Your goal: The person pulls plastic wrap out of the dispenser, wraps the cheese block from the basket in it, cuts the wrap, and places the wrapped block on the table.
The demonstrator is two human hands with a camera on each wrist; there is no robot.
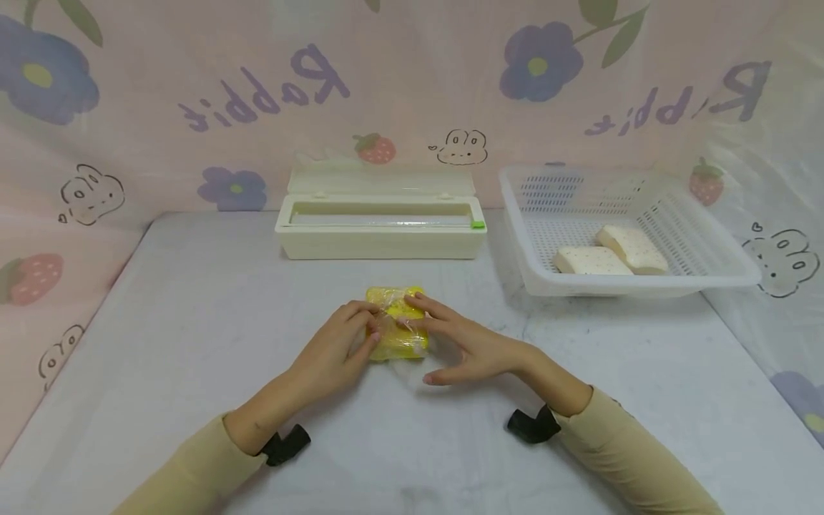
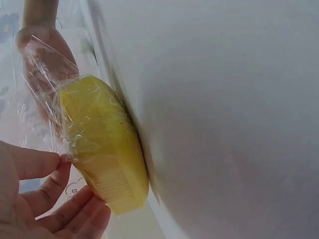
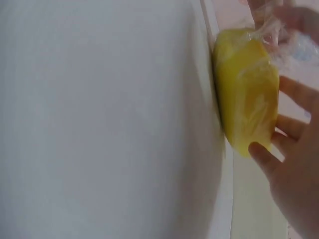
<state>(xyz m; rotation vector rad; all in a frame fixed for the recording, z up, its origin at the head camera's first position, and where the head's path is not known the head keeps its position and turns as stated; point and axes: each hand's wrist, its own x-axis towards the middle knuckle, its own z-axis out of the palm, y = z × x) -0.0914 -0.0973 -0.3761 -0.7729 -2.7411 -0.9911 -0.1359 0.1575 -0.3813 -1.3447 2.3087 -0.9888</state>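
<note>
A yellow block (image 1: 404,349) wrapped in clear cling film lies on the table in front of me; the film is bunched and wrinkled on its top. My left hand (image 1: 331,350) is at its left side, and in the left wrist view its thumb and forefinger pinch the cling film (image 2: 64,149) at the block's upper edge. The other left fingers rest along the block. From the right comes my right hand (image 1: 479,349), fingers spread and fairly straight, with fingertips over the top and the thumb held apart. The right wrist view shows the yellow block (image 3: 249,94) beside those fingers.
Behind the block stands a white cling film dispenser (image 1: 383,244), lid raised, with a green slider (image 1: 478,224) at its right end. At the back right, a white plastic basket (image 1: 637,286) holds two pale, speckled blocks (image 1: 634,249). A patterned curtain (image 1: 412,93) hangs behind.
</note>
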